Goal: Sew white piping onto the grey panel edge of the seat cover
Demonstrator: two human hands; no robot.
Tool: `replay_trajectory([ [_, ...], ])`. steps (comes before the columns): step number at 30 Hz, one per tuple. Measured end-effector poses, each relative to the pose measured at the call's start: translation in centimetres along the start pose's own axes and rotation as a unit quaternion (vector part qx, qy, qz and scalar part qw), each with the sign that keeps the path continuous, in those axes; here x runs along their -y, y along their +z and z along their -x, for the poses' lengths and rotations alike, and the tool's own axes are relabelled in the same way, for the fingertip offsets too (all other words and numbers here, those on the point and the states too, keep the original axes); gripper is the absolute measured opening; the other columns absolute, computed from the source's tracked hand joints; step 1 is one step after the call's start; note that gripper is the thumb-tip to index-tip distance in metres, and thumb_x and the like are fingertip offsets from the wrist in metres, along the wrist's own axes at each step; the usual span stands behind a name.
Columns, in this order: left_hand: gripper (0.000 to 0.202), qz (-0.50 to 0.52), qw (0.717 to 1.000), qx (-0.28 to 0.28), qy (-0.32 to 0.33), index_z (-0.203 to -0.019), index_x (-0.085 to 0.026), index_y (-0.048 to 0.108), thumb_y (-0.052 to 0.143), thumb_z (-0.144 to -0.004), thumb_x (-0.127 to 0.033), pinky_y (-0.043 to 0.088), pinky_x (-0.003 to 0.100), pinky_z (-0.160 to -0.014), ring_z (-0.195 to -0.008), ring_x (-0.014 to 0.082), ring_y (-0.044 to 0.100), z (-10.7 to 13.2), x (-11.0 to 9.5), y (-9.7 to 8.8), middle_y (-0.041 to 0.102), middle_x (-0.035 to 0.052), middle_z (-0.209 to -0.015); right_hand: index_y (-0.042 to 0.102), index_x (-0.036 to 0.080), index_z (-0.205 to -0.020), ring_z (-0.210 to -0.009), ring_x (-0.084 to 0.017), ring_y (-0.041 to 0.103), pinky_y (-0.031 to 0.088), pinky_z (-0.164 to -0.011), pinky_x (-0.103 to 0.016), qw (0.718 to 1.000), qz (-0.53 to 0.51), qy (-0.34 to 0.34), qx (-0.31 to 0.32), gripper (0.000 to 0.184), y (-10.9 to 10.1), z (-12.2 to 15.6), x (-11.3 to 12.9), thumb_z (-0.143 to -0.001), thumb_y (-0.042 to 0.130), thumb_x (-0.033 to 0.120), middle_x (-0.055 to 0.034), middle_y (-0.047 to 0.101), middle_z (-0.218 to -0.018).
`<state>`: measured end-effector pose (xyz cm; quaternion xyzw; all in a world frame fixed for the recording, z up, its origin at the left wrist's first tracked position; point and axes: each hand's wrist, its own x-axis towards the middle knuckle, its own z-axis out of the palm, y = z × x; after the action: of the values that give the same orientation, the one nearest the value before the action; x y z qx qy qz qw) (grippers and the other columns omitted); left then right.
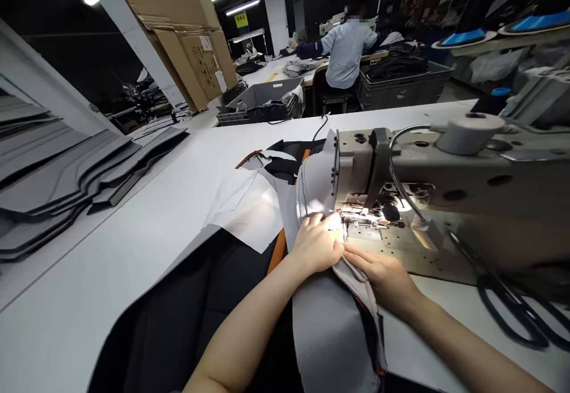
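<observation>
head cam | looks forward and down | close over sewing machine [445,191] | single view
</observation>
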<state>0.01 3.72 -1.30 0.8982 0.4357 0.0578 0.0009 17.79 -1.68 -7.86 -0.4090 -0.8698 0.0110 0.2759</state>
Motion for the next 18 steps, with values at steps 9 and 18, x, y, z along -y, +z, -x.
replay_trajectory([
  [9, 0.032, 0.008, 0.999, 0.005, -0.041, -0.103, -0.026, 0.067, 0.041, -0.085, -0.025, 0.041, 0.040, -0.091, -0.108, 0.0248, 0.046, -1.1, -0.5, 0.2, 0.052, -0.0009, -0.130, 0.058, 0.018, -0.119, -0.092, -0.018, 0.066, 0.055, -0.071, -0.027, 1.000, 0.022, 0.009, -0.006, 0.044, -0.4, -0.4, -1.0, -0.078, 0.044, 0.010, -0.0028, 0.060, -0.124],
  [18, 0.030, 0.040, 0.998, -0.001, -0.046, -0.094, -0.026, 0.069, 0.039, -0.086, -0.029, 0.037, 0.041, -0.092, -0.107, 0.0251, 0.044, -1.0, -1.1, 0.7, 0.055, -0.0014, -0.124, 0.051, 0.026, -0.126, -0.103, -0.023, 0.063, 0.057, -0.071, -0.032, 0.999, -0.028, 0.016, -0.003, 0.049, -0.4, 0.8, -1.5, -0.079, 0.042, 0.015, -0.0043, 0.058, -0.128],
])
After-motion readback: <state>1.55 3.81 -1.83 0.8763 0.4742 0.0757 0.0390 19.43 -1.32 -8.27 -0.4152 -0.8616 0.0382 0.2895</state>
